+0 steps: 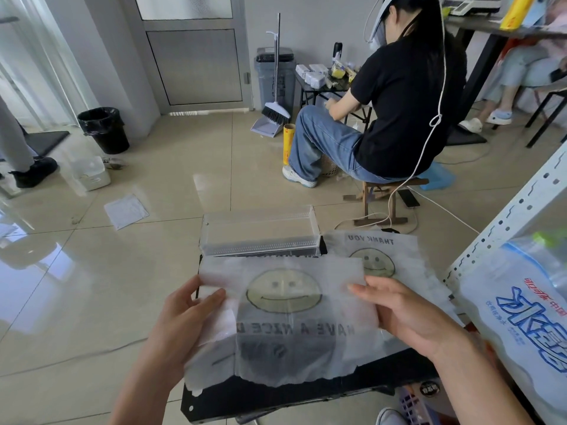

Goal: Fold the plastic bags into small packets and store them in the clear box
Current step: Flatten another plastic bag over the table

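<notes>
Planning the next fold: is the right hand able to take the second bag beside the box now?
Probably not yet: the right hand holds the held bag. The second bag lies close beyond it, nothing between.

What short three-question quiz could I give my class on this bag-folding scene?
1. True or false: only the left hand holds the smiley bag; the right hand is off it.
2. Where does the second bag lie? A) inside the clear box B) right of the clear box C) on the floor
3. Fill in: the table under the bags is ___ in colour.

Key: 1 false, both hands hold it; 2 B; 3 black.
</notes>
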The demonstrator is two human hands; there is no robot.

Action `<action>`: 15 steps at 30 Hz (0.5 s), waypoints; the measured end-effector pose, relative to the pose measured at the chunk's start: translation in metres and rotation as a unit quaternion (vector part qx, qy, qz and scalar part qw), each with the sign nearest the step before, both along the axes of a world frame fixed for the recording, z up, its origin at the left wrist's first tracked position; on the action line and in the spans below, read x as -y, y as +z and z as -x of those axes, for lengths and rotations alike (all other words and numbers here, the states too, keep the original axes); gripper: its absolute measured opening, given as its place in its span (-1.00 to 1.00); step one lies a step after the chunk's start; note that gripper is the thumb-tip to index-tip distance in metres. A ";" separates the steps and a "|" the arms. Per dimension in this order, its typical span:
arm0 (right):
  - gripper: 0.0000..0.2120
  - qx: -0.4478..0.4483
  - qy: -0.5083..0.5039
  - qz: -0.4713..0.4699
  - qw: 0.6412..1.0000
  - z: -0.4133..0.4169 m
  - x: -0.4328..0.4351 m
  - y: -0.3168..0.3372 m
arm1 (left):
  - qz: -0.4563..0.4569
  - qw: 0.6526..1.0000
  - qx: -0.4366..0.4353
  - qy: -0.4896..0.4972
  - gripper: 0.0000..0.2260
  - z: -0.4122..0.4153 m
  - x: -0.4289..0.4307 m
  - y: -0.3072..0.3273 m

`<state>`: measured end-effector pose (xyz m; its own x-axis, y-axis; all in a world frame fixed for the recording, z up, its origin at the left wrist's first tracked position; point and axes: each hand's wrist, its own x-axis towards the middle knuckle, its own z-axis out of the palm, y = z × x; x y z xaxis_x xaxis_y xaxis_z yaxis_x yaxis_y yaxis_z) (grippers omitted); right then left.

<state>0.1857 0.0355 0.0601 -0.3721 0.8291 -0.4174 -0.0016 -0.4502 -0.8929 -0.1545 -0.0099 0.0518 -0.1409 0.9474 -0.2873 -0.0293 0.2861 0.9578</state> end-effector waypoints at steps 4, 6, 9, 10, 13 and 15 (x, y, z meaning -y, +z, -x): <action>-0.77 0.008 -0.068 0.004 0.998 0.004 -0.002 -0.003 | -0.013 1.000 -0.005 -0.005 -0.89 -0.003 0.003 0.006; -0.81 0.023 -0.095 -0.004 0.995 0.008 -0.001 -0.003 | -0.016 1.000 0.003 -0.012 -0.84 -0.007 0.004 0.011; -0.82 0.036 -0.126 -0.021 0.991 0.017 0.001 -0.003 | -0.004 0.998 0.063 0.007 -0.79 -0.014 0.005 0.018; -0.81 0.034 -0.130 -0.026 0.991 0.019 0.002 -0.003 | 0.003 0.996 0.092 0.014 -0.79 -0.014 0.004 0.019; -0.78 0.035 -0.151 -0.021 0.988 0.020 0.000 -0.003 | 0.034 0.987 0.156 0.010 -0.73 -0.021 0.005 0.027; -0.79 0.033 -0.152 -0.010 0.988 0.017 -0.002 -0.003 | 0.043 0.988 0.148 0.006 -0.72 -0.022 0.006 0.029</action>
<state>0.1689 0.0375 0.0570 -0.0779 0.9067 -0.4146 -0.0754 -0.4200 -0.9044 -0.1325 -0.0160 0.0807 -0.0500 0.9165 -0.3969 -0.3085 0.3638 0.8789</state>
